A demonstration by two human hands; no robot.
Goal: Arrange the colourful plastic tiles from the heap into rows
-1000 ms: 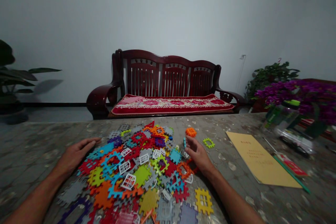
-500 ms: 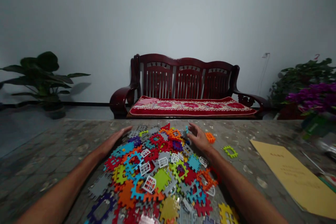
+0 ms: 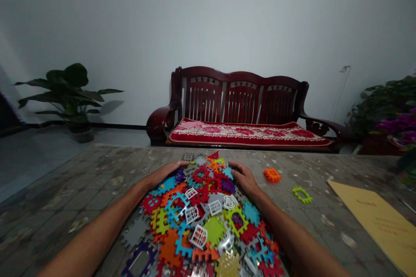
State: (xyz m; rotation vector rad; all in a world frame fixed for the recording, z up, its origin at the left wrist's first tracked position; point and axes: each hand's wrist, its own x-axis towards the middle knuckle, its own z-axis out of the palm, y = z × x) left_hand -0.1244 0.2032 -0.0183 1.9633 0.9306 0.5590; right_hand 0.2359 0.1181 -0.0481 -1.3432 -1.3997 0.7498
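Head view: pile of toothed plastic pcs point(image 3: 214, 230) on tabletop point(image 3: 107, 181), btwn both forearms point(image 3: 107, 220). L hand point(image 3: 167, 172) at pile's far L edge, fingers straight, nearly together. R hand point(image 3: 246, 178) at far R edge, fingers curved beside lt-blue pc point(image 3: 228, 172); can't tell if they pinch it. Orange pc point(image 3: 272, 175) & lime frame point(image 3: 307, 199) lie apart, to R.

The bottom edge cuts off both forearms point(image 3: 97, 225) and the near part of the pile point(image 3: 214, 230) of bright pieces, whose lower layers are hidden; whether the left hand point(image 3: 167, 173) or right hand point(image 3: 245, 178) grips anything at its far end cannot be told. The right edge crops the purple flowers point(image 3: 394, 125) and the yellow folder point(image 3: 370, 220), its lettering too blurred to read. The table point(image 3: 107, 181) hides the sofa's point(image 3: 248, 133) lower front.
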